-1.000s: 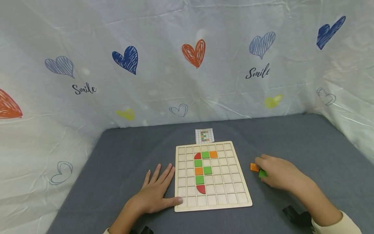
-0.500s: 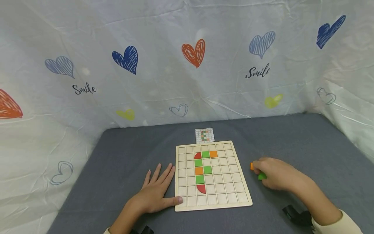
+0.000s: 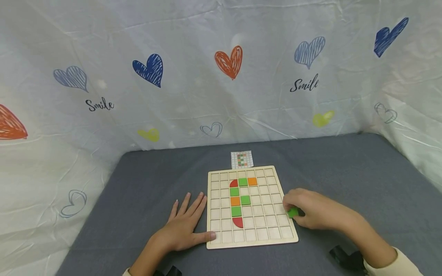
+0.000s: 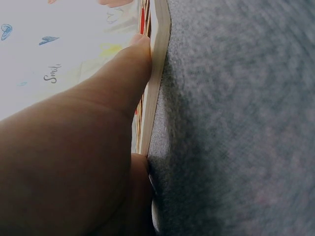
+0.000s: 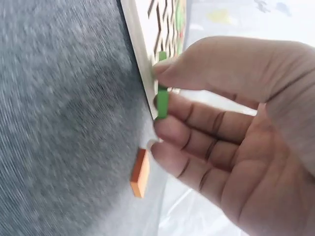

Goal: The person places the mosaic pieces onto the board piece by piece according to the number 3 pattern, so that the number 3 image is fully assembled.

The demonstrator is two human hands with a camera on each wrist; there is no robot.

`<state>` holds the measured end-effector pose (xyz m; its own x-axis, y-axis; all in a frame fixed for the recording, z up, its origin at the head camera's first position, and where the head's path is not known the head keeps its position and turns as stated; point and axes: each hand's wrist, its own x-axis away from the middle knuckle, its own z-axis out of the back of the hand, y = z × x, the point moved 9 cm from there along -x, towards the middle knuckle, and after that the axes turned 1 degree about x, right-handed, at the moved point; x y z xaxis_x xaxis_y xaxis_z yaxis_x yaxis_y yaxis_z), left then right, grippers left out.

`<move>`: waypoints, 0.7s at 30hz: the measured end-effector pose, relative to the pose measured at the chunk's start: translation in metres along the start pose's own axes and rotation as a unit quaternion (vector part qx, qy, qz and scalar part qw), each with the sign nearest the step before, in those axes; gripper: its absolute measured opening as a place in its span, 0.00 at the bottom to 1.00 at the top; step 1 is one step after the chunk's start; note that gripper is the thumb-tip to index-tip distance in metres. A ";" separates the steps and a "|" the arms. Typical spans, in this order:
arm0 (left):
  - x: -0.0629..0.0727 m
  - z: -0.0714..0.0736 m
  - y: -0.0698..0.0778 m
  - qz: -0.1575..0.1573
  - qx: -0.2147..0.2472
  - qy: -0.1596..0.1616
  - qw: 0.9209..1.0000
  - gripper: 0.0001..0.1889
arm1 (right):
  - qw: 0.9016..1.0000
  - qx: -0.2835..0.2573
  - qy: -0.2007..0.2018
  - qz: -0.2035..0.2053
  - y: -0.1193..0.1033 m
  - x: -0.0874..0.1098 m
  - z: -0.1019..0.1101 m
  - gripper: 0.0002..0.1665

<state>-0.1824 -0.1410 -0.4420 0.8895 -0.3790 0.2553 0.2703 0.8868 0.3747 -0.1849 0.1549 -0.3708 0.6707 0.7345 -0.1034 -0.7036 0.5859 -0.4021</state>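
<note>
A pale wooden grid board (image 3: 266, 234) lies on the dark cloth, with red quarter-round, green square and orange square tiles in some of its cells. My left hand (image 3: 184, 232) lies flat at the board's left side, fingers spread, its thumb over the lower left corner. At the right edge, my right hand (image 3: 314, 209) pinches a green square tile (image 3: 292, 212) between thumb and fingertips, close over the rim. In the right wrist view, an orange tile (image 5: 140, 173) lies on the cloth by the lower fingertips; the hand hides it in the head view.
Behind the board lies a small printed card (image 3: 242, 160) showing a coloured grid pattern. Grey cloth (image 3: 165, 168) covers the table. A pale curtain (image 3: 186, 99) with hearts and "Smile" lettering hangs behind and at the sides.
My right hand has moved left from the loose tiles to the board's right edge, bringing the green tile along. The left hand and the tiles on the board have stayed put.
</note>
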 end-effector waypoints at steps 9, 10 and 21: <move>0.001 0.003 0.005 -0.012 0.007 -0.004 1.000 0.59 | 0.999 0.002 0.015 0.032 -0.012 -0.006 -0.008 0.21; 0.001 0.002 0.004 -0.008 0.002 -0.005 1.000 0.59 | 0.999 0.004 0.016 0.032 -0.013 -0.006 -0.009 0.21; -0.001 -0.001 -0.001 -0.005 -0.008 -0.001 1.000 0.60 | 0.998 -0.007 0.023 0.063 -0.024 -0.013 -0.014 0.21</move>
<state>-0.1833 -0.1412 -0.4433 0.8859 -0.3890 0.2528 0.2860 0.8870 0.3625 -0.1729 0.1265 -0.3727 0.5879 0.7850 -0.1952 -0.7794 0.4852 -0.3963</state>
